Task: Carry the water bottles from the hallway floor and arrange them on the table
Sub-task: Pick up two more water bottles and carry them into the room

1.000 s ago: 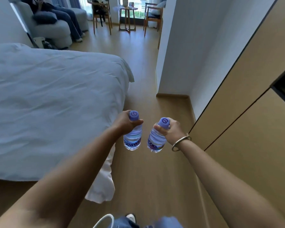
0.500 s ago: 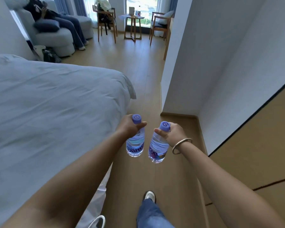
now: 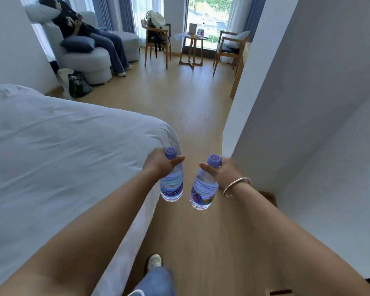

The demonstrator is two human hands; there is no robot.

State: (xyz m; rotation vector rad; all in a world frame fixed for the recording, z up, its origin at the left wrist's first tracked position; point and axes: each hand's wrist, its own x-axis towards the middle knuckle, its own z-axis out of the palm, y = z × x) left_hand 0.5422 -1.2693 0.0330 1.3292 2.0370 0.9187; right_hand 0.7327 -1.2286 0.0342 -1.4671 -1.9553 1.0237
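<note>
Two water bottles in transit | left hand [image 3: 158, 162] grips left bottle [image 3: 171, 184] by neck; right hand [image 3: 224, 170] grips right bottle [image 3: 203, 189] likewise | round table [image 3: 191, 38] now nearer, beyond bed [image 3: 62, 150] | carry half done.

Lots of purple and pale wood here

Both water bottles [image 3: 172, 184] [image 3: 203, 190] have lilac caps and clear bodies with purple-blue labels. Bed [image 3: 58, 150] is plain white, floor [image 3: 192, 99] light tan wood, curtains [image 3: 126, 16] blue-grey, bangle [image 3: 235, 186] silver, jeans [image 3: 158, 280] blue.
</note>
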